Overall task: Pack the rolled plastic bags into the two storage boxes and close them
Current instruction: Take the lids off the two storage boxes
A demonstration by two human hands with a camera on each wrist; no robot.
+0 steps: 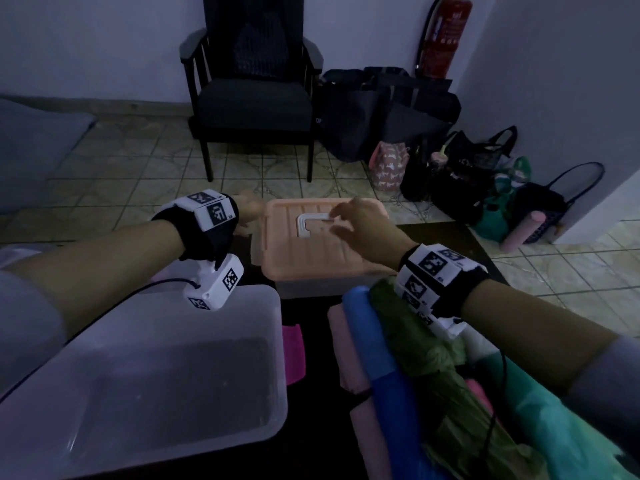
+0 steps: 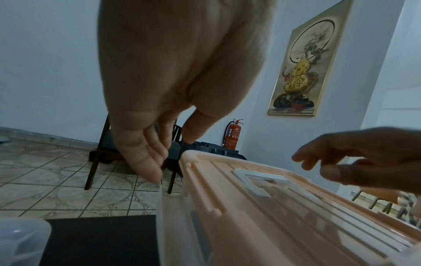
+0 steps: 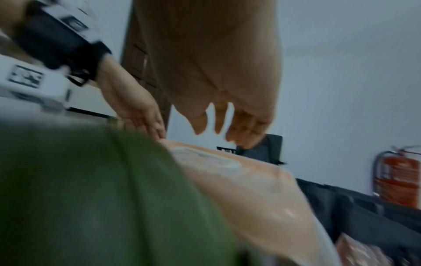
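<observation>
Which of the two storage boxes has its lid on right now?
The far box, under the peach lid beneath both hands; the near clear box sits open.

The dark worktop (image 1: 311,308) carries a lidded storage box (image 1: 322,237) under the fingers, an open clear box (image 1: 145,375) nearer the person, and rolled plastic bags (image 1: 398,358) beside it.

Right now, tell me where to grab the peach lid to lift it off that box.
Take the white recessed handle in the middle of the peach lid, coming from straight above. It lies flat in a pocket with an open gap for fingertips, and the right hand is over it. The lid's flat ribbed top probably offers little else to hold.
</observation>
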